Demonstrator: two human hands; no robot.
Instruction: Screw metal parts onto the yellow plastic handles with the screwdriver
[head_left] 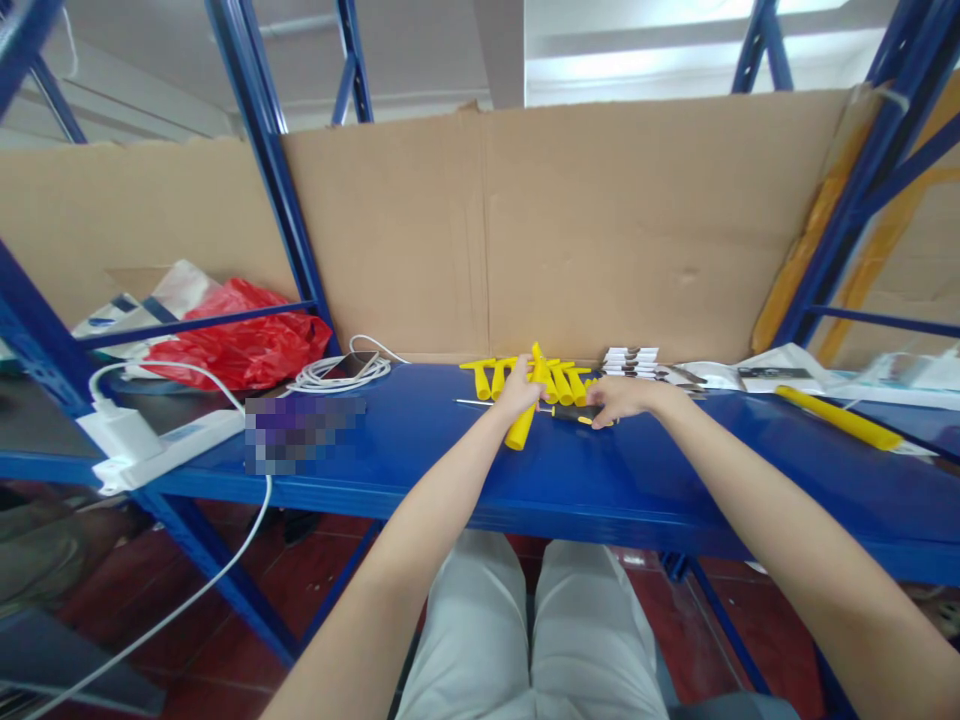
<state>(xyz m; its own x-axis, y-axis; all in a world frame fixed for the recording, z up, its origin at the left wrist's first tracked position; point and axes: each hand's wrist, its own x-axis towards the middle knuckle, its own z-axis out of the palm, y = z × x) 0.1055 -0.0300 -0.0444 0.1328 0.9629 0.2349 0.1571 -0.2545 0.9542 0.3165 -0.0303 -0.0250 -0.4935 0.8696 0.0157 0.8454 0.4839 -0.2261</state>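
Pale grey trousers (480, 630) of soft, folded cloth were seen nearest, partly tucked under a smooth, shiny blue shelf (420, 450). Both bare arms were stretched forward over it. A yellow tube (519, 430), round and wide at its near end, was held on a slant by the left hand (517, 392), with the fingers and thumb wrapped around its upper part. The right hand (622, 397) was bent down, its fingertips curled at the black and yellow handle of a screwdriver (566, 412); whether the handle was pinched tight could not be told. The thin metal rod was pointed left. Just behind, more yellow T-shaped pieces (482, 382) were set in a row, with flat white packs (630, 362) piled to their right. At the back, creased brown cardboard (600, 220) was stood up between blue metal posts (277, 170).
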